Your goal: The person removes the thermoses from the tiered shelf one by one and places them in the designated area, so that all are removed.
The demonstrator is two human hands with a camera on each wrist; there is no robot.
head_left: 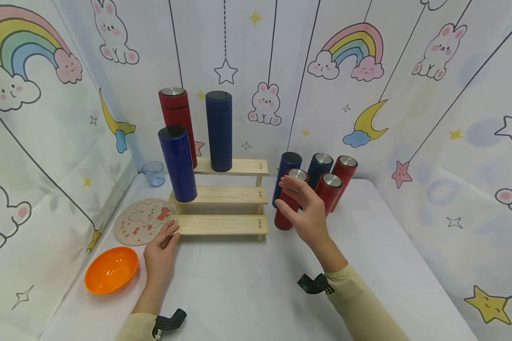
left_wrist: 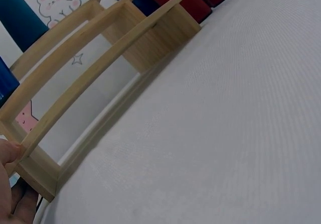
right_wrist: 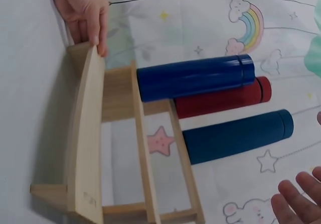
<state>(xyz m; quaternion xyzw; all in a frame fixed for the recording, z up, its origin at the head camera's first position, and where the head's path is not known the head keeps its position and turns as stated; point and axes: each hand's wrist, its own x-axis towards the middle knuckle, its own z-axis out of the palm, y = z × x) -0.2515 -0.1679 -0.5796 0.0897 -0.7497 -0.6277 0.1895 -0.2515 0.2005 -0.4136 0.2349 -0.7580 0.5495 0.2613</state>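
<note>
My left hand (head_left: 160, 258) grips the left end of the lowest step of a three-step wooden rack (head_left: 219, 225); the left wrist view shows its thumb (left_wrist: 9, 152) on the board. My right hand (head_left: 307, 215) is raised before a group of flasks at the right, thumb and fingers spread, holding nothing. It partly hides a red flask (head_left: 284, 218) and another red flask (head_left: 329, 189). On the rack's middle step stands a glossy blue flask (head_left: 178, 166). The top step bears a red flask (head_left: 176, 106) with a steel lid and a dark blue flask (head_left: 219, 132).
Behind the right hand stand a blue flask (head_left: 288, 166), a dark blue flask (head_left: 320, 166) and a red flask (head_left: 345, 173). At the left are a clear glass (head_left: 154, 174), a round rabbit-patterned mat (head_left: 132, 227) and an orange bowl (head_left: 111, 270). A patterned curtain (head_left: 247, 52) surrounds the table.
</note>
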